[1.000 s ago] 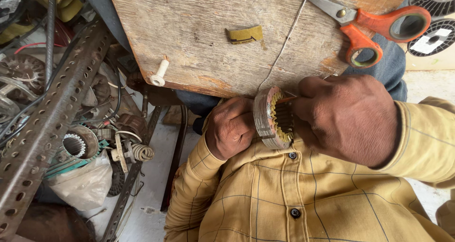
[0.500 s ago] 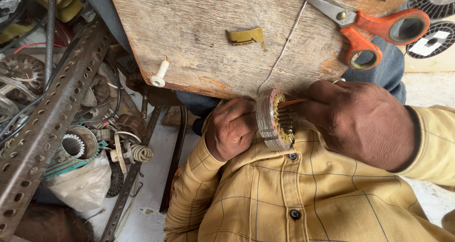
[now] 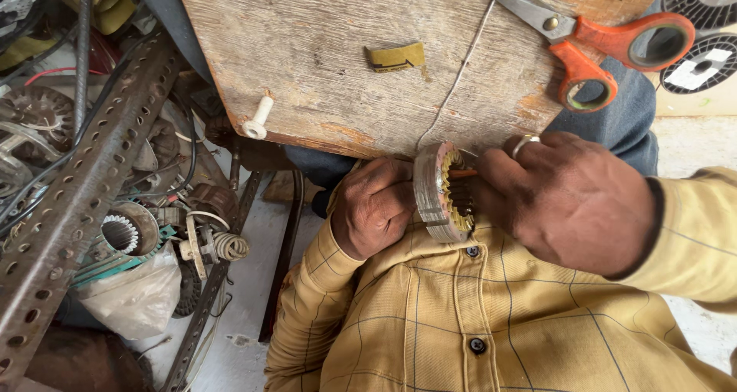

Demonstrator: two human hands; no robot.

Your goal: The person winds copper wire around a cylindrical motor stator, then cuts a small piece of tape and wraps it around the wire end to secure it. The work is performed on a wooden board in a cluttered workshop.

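Note:
My left hand (image 3: 375, 214) grips a round metal stator ring (image 3: 431, 192) on its edge, holding it against my chest just below the wooden board (image 3: 330, 62). Yellow insulation strips line the ring's inner slots (image 3: 459, 200). My right hand (image 3: 568, 208), with a ring on one finger, pinches a thin brown stick (image 3: 463, 174) whose tip is in the slots. Both sleeves and the shirt are yellow check.
On the board lie orange-handled scissors (image 3: 595, 43), a folded yellow paper scrap (image 3: 395, 56), a white peg (image 3: 257, 120) and a thin thread (image 3: 461, 66). Black spools (image 3: 702, 54) sit at top right. A perforated steel angle bar (image 3: 84, 185) and motor parts (image 3: 127, 234) crowd the left floor.
My right hand has shifted slightly on the ring's face, and the thin stick now shows between its fingers and the slots. My left hand holds the ring in the same place.

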